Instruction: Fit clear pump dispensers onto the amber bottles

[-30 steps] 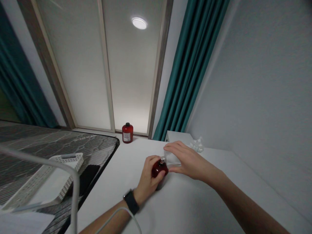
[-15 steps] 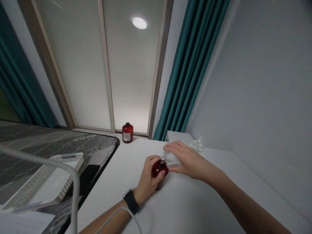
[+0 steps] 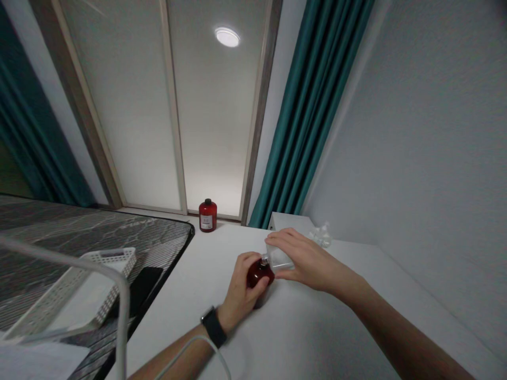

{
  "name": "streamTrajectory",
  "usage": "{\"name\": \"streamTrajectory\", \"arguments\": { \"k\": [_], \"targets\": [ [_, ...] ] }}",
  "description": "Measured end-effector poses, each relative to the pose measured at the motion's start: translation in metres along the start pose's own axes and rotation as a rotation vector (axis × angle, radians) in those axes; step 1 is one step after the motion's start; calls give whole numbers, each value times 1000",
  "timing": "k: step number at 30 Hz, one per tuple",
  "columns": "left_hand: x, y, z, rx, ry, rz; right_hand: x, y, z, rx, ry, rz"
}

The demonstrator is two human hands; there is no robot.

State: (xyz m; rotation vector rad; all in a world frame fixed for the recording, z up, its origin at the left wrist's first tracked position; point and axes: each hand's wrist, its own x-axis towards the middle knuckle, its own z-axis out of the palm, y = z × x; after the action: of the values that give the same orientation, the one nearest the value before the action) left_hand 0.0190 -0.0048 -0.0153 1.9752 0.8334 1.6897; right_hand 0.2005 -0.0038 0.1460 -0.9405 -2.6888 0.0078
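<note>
Bottle neck to bottle neck on a white table (image 3: 190, 279). The left hand (image 3: 242, 282) is wrapped around a dark red bottle (image 3: 260, 272), its fingers along the far side and the thumb across the near side; the right hand (image 3: 303, 259) grasps a clear bottle (image 3: 279, 258) between the fingers above and the thumb below. The clear bottle is tipped well over, its long axis running roughly crosswise, so that its neck points left, away from the right palm and toward the top of the red bottle—whether the two rims touch, and how much either bottle contains, cannot be made out at this size. Of other containers, a second red bottle (image 3: 208, 217), black-capped and labelled, stands upright at the table's far edge, well apart from both hands; a white box (image 3: 293, 219) sits beyond the right hand, beside crumpled clear plastic (image 3: 322, 235). At left, a perforated white basket (image 3: 108, 304) shows a flat pale interior—a dark flat object (image 3: 146, 282) lies just beside it.
</note>
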Motion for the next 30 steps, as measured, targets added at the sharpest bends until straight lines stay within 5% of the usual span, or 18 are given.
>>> {"name": "streamTrajectory", "arguments": {
  "k": [30],
  "targets": [
    [1, 0, 0, 4, 8, -3, 0, 3, 2, 22, 17, -23]
  ]
}}
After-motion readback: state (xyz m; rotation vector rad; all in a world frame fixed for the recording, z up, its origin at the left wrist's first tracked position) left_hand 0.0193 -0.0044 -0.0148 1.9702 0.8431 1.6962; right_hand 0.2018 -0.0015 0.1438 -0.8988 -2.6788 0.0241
